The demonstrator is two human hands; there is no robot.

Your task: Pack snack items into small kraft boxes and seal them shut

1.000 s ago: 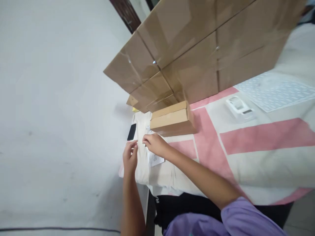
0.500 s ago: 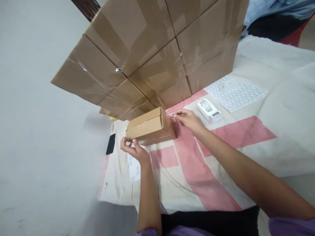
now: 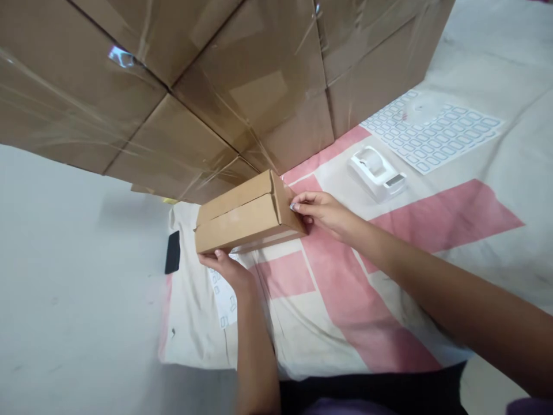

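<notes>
A closed brown cardboard box lies lengthwise on the cloth-covered table, its top flaps meeting in a seam. My left hand holds the box at its near left end, with the thumb along the lower edge and the other fingers partly hidden by the box. At the right end face, my right hand pinches a small pale sticker between thumb and forefinger, close to the cardboard. Part of a sheet with blue-outlined labels shows below my left wrist.
A wall of taped cardboard boxes stands just behind the box. To the right are a white tape dispenser and a label sheet with a clear roll on it. A black phone lies near the left table edge.
My left hand has closed onto the box's near left end. My right hand has brought the sticker closer to the right end face. The view has moved nearer.
</notes>
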